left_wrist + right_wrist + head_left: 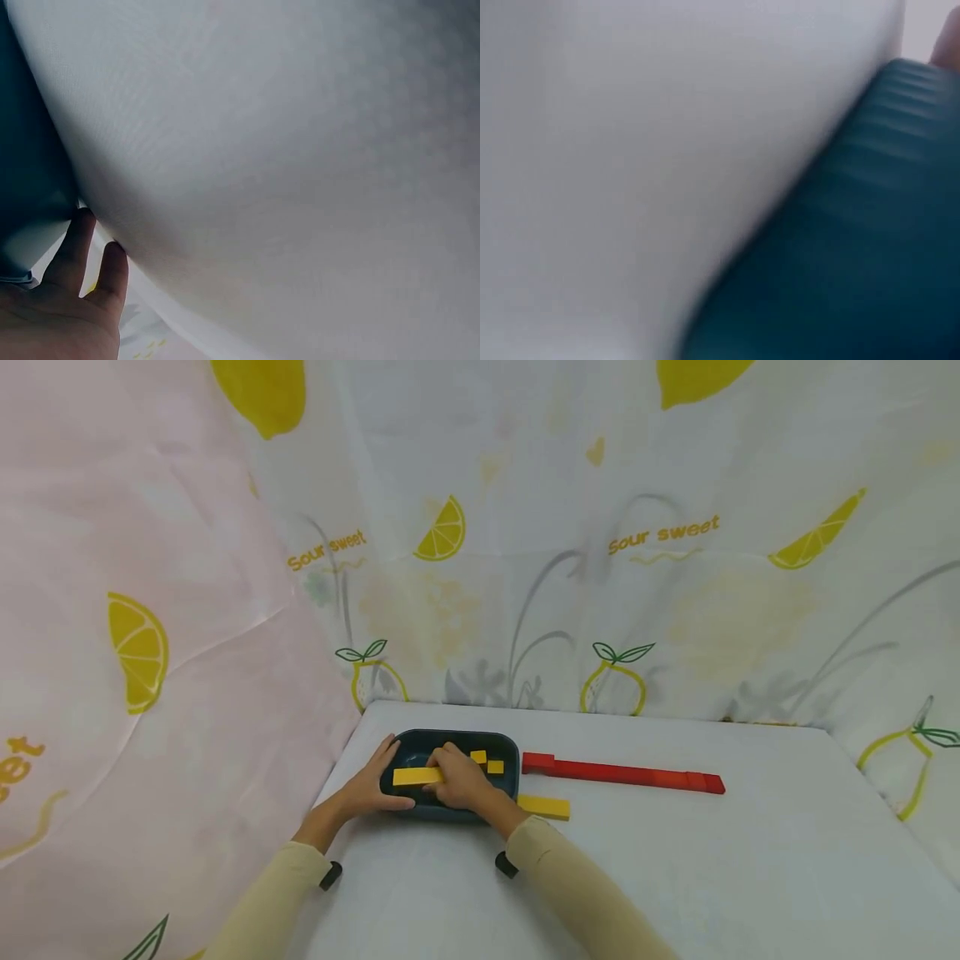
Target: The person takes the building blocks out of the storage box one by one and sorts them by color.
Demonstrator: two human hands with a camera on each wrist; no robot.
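A dark teal tray (450, 815) sits on the white table, its ribbed outer wall (877, 150) close up in the right wrist view. Inside the rim, my right hand (461, 779) pinches a long yellow block (415, 777) by its right end. Two small yellow blocks (478, 757) lie in the tray to the right of that hand. My left hand (367, 785) rests at the tray's left end, fingers and thumb spread along the rim. In the left wrist view, the left hand's fairly straight fingers (69, 259) touch the tray's side.
Right of the tray, a row of red blocks (622, 772) stretches across the white table (675, 860). Another long yellow block (546, 807) lies by the tray's near right corner. Lemon-printed cloth (510, 602) hangs behind the table and along its left side.
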